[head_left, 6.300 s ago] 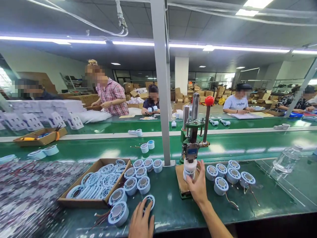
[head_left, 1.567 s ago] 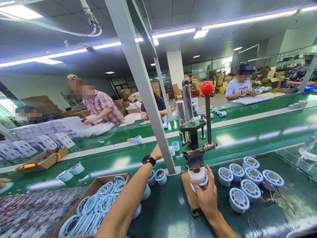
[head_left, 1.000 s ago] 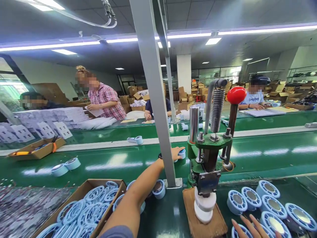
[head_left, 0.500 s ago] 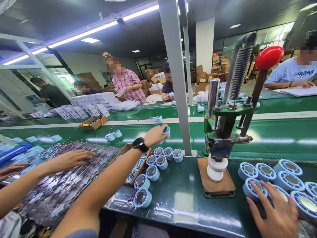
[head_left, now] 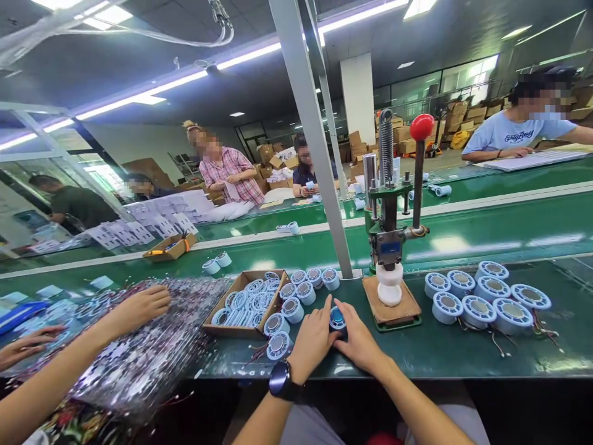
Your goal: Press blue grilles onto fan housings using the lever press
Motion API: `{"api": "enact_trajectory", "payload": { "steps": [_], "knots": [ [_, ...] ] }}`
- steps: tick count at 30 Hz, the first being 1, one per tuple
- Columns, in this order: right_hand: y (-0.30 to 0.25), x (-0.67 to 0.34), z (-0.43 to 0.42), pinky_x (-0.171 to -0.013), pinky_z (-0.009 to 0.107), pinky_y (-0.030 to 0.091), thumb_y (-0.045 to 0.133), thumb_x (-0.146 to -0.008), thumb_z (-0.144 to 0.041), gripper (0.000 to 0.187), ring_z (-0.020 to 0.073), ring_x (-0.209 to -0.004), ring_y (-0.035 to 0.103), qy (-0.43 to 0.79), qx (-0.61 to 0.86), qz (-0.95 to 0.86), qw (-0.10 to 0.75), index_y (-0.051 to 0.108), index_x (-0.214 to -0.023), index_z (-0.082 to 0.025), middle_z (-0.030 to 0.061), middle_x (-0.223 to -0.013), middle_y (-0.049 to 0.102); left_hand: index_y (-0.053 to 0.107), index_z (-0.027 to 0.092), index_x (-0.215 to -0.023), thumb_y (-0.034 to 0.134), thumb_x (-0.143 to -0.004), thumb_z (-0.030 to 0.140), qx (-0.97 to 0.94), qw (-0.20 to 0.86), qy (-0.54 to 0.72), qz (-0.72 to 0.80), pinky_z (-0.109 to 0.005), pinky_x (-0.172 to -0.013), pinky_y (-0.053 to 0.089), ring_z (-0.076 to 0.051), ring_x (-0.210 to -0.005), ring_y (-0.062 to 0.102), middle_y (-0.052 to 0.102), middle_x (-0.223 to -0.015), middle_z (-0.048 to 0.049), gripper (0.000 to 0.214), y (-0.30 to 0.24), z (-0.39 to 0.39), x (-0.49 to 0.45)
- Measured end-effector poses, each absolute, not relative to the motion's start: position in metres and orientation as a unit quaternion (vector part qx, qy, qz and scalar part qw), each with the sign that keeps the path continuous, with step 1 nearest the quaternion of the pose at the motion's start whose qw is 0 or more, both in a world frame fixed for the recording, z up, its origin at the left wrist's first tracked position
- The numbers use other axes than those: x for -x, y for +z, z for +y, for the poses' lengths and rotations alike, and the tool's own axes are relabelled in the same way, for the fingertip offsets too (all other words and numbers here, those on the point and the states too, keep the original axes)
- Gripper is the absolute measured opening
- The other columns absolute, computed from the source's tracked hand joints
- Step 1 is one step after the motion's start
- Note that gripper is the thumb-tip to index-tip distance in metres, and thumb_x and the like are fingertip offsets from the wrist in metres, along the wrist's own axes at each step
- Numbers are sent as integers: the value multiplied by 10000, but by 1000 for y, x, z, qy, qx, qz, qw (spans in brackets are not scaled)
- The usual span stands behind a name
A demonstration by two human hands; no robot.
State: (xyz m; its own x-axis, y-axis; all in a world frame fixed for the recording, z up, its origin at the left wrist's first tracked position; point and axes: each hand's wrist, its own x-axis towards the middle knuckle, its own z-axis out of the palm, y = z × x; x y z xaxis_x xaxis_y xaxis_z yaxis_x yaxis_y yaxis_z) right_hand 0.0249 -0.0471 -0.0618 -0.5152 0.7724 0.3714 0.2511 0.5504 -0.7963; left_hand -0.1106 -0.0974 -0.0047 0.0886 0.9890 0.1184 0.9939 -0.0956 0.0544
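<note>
Between my hands, on the green bench, is a light-blue round housing [head_left: 338, 317] with a darker blue centre. My left hand [head_left: 312, 340], with a dark watch on the wrist, closes on its left side. My right hand [head_left: 359, 337] grips the opposite side, thumb near the left thumb. Fingers partly hide the housing. Left of it stand similar light-blue housings with metallic discs [head_left: 291, 309] in a bent row. A hand press [head_left: 389, 247] with a red-knobbed lever stands to the right, a white round block [head_left: 389, 293] under its ram.
An open cardboard box [head_left: 273, 330] of light-blue rings sits left. Several disc-fitted housings [head_left: 477, 309] with loose wires lie right of the press. A co-worker's hand [head_left: 146, 309] hovers over a wire-covered pile [head_left: 139, 352]. A grey post [head_left: 319, 154] rises behind the bench.
My left hand has brought the light-blue housing from the far side of the bench down towards me. My right hand has left the housings at the right and joined it. The view has shifted.
</note>
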Motion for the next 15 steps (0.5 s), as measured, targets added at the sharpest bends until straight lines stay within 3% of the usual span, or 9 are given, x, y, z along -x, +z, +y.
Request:
{"api": "enact_trajectory", "payload": {
  "steps": [6, 12, 15],
  "knots": [
    [-58, -35, -49, -1095, 482, 433, 652, -721, -17, 647, 267, -1226, 584, 358, 363, -771, 381, 524, -1332, -189, 106, -1286, 591, 332, 163, -1470, 551, -750, 98, 750, 33, -93, -654, -555, -1084, 358, -341, -1317, 482, 564, -1374, -187, 755, -8, -92, 126],
    [-55, -48, -58, -1077, 419, 466, 649, -673, 7, 644, 244, -1182, 621, 356, 354, -772, 391, 574, -1274, -212, 89, -1239, 624, 494, 129, -1359, 546, -638, 69, 776, 36, -135, -615, -619, -1145, 262, -389, -1435, 324, 510, -1443, -211, 726, 6, -92, 129],
    [-56, -46, -57, -1098, 430, 451, 662, -673, -9, 632, 252, -1221, 603, 362, 352, -768, 393, 579, -1268, -205, 99, -1281, 621, 544, 147, -1288, 503, -773, 85, 781, 53, -169, -599, -567, -1097, 384, -335, -1323, 483, 590, -1340, -182, 520, 13, -102, 121]
  ]
}}
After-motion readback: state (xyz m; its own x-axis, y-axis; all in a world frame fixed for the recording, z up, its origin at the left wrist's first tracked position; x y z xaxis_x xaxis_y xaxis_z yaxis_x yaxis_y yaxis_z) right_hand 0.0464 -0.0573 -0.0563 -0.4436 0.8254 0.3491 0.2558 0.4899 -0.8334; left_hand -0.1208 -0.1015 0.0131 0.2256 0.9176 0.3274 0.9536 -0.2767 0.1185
